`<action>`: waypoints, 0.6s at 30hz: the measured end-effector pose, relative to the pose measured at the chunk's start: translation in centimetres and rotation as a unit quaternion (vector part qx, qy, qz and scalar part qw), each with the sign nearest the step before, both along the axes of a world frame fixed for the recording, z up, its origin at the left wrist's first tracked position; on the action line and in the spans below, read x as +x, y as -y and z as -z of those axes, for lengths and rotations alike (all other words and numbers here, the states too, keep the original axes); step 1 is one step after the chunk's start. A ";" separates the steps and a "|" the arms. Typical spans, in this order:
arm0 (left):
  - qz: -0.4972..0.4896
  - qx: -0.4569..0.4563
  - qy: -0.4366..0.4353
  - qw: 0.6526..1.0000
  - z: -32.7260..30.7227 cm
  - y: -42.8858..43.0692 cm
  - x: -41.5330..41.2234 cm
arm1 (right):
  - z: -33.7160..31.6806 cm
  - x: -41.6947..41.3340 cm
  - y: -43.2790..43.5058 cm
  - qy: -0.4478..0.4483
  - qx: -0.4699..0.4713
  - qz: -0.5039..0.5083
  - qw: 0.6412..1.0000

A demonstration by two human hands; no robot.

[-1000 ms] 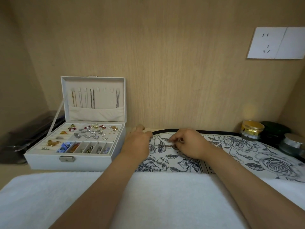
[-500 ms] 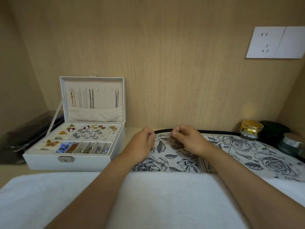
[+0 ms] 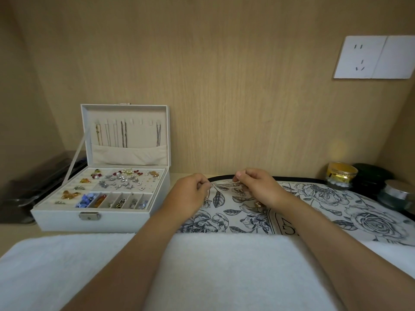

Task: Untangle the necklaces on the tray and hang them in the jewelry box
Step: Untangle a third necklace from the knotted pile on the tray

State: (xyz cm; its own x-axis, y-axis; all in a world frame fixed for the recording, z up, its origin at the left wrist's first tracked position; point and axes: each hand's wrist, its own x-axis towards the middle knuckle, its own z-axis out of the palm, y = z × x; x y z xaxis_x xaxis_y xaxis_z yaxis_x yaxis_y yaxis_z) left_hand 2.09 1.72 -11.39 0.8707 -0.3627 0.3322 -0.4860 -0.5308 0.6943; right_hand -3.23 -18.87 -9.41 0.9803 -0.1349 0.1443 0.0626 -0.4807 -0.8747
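Chain [image 3: 225, 184]: stretched left-right between both grips, over the floral tray [image 3: 314, 198].
Left hand [image 3: 190, 196]: pinched shut on chain end.
Right hand [image 3: 258, 187]: likewise pinched.
Jewelry box [image 3: 101, 217]: lay leftward, left hand nearer.

Both forearms bare, no sleeves; left hand [image 3: 189, 194] & right hand [image 3: 260, 187] w/o rings or gloves

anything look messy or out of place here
Nothing stands out. The jewelry box sits open and tidy, necklaces hang straight in its lid, and both hands hold a chain over the floral tray.
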 end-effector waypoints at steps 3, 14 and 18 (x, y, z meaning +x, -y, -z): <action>-0.031 0.004 0.001 1.000 0.0 -0.1 -0.1 | -0.4 -0.6 -0.4 -0.011 -0.026 -0.027 0.999; -0.092 0.100 0.054 0.989 0.4 0.1 0.0 | -0.3 -0.1 -0.3 -0.005 -0.021 -0.019 1.000; -0.081 -0.178 -0.123 0.973 0.0 1.4 -0.3 | -0.1 0.0 -0.4 -0.003 0.005 -0.006 1.000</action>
